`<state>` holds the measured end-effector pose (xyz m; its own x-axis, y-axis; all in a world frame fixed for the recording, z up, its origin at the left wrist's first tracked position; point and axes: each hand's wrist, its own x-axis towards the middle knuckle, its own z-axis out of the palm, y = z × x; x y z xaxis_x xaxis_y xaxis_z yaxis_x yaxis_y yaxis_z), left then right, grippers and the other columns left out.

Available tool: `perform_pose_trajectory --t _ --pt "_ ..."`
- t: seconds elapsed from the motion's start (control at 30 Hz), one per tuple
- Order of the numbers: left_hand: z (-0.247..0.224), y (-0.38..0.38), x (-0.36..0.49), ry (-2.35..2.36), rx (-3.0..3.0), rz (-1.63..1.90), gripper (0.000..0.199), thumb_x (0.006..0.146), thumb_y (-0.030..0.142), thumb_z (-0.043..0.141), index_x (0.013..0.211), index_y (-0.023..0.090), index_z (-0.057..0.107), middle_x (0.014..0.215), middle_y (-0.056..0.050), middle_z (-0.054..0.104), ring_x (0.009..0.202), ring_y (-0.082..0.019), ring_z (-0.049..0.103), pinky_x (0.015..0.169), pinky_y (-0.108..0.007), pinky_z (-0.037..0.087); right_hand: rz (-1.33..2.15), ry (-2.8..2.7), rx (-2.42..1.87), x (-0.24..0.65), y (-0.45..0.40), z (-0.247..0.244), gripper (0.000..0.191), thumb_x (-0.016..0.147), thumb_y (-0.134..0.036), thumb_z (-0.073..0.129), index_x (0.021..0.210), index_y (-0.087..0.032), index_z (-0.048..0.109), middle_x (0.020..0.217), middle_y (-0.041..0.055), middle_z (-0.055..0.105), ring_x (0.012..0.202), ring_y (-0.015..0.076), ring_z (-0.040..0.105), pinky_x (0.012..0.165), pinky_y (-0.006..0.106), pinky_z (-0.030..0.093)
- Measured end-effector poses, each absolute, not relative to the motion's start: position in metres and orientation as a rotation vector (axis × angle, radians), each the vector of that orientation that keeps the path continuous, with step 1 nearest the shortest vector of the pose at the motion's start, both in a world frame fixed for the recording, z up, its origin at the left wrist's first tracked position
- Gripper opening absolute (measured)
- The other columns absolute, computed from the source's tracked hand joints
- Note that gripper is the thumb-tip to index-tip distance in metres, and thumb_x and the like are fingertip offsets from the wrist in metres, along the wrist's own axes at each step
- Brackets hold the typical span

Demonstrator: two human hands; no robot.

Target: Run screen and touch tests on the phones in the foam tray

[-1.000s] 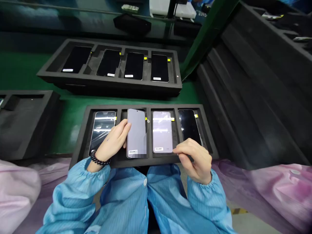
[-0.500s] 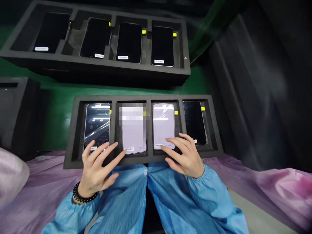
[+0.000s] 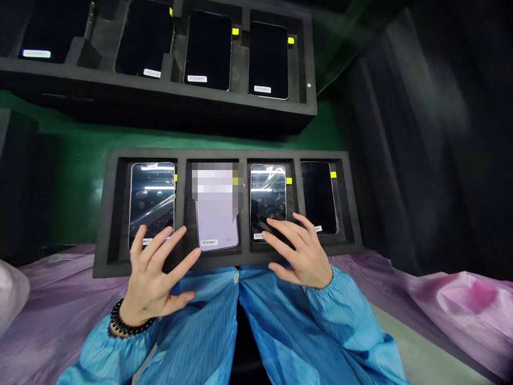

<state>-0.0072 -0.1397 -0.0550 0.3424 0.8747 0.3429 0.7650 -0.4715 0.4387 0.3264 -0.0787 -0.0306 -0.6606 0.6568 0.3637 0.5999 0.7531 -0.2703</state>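
Note:
A black foam tray (image 3: 100,235) lies in front of me with phones in its compartments. My left hand (image 3: 154,275) is spread over the tray's near edge. Its fingertips overlap the dark-screened leftmost phone (image 3: 152,200), and the index finger reaches toward the lit, pale lilac phone (image 3: 216,224), whose top is blurred. My right hand (image 3: 302,254) has its fingers apart, with fingertips at the lower part of the third phone (image 3: 267,200), now dark. The rightmost phone (image 3: 318,195) is dark too, partly covered by that hand. White labels sit at the phones' lower ends.
Behind stands a second black foam tray (image 3: 310,99), raised and holding several dark phones, such as one phone (image 3: 268,59) at its right end. Green surface (image 3: 160,141) shows between the trays. Dark curtain-like material (image 3: 425,149) hangs at the right; pink-purple cloth (image 3: 452,289) lies nearby.
The third phone's screen has gone from lit lilac to dark. My left index finger has drawn slightly back from the lit phone. The view has shifted, so the rear tray sits higher.

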Motion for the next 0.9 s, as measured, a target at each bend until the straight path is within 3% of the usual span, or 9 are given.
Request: perform_pose_trajectory --t 0.1,0.27,0.47,0.67,0.83,0.9 --pt "-0.0532 -0.1386 -0.0053 1.480 2.405 0.821 0.060 0.092 0.066 0.042 0.150 0.050 0.038 0.169 0.008 0.025 0.148 -0.034 0.035 0.127 -0.064 0.013 0.156 -2.518 -0.947 0.3265 -0.0787 -0.0296 0.048 0.103 -0.044 0.041 0.141 -0.019 0.057 0.137 0.0147 0.065 0.119 0.0262 0.063 0.112 0.053 0.042" --pt "-0.0487 -0.1315 -0.0049 1.418 2.640 0.643 0.071 0.092 0.071 0.035 0.151 0.033 0.047 0.154 -0.011 0.049 0.143 -0.036 0.041 0.128 -0.060 0.010 0.161 -2.580 -0.944 0.3257 -0.0775 -0.0267 0.045 0.104 -0.043 0.039 0.132 -0.019 0.065 0.135 0.0138 0.067 0.118 0.0258 0.063 0.113 0.052 0.040" --pt "-0.0490 -0.1307 -0.0062 1.421 2.600 0.767 0.074 0.094 0.067 0.036 0.158 0.032 0.033 0.163 -0.010 0.036 0.144 -0.035 0.040 0.127 -0.061 0.014 0.213 -2.529 -0.940 0.3270 -0.0780 -0.0298 0.049 0.103 -0.044 0.041 0.140 -0.015 0.059 0.137 0.0170 0.065 0.118 0.0274 0.064 0.111 0.054 0.042" --pt "-0.0484 -0.1311 -0.0060 1.427 2.627 0.619 0.072 0.093 0.072 0.031 0.153 0.035 0.044 0.149 -0.012 0.054 0.137 -0.036 0.046 0.126 -0.062 0.013 0.244 -2.526 -0.940 0.3288 -0.0787 -0.0313 0.052 0.101 -0.042 0.045 0.144 -0.016 0.055 0.137 0.0165 0.066 0.116 0.0290 0.064 0.108 0.055 0.045" --pt "-0.0485 -0.1341 -0.0044 1.506 2.471 0.736 0.067 0.091 0.072 0.036 0.152 0.044 0.043 0.154 -0.003 0.049 0.138 -0.035 0.047 0.126 -0.061 0.017 0.208 -2.562 -0.932 0.3271 -0.0767 -0.0260 0.046 0.103 -0.042 0.042 0.135 -0.016 0.063 0.136 0.0167 0.066 0.114 0.0270 0.064 0.108 0.052 0.043" --pt "-0.0486 -0.1339 -0.0044 1.488 2.508 0.698 0.067 0.091 0.072 0.037 0.150 0.042 0.045 0.152 -0.004 0.051 0.138 -0.035 0.047 0.127 -0.060 0.015 0.195 -2.587 -0.922 0.3257 -0.0755 -0.0237 0.044 0.104 -0.041 0.040 0.130 -0.017 0.066 0.135 0.0167 0.067 0.115 0.0265 0.064 0.109 0.052 0.042"
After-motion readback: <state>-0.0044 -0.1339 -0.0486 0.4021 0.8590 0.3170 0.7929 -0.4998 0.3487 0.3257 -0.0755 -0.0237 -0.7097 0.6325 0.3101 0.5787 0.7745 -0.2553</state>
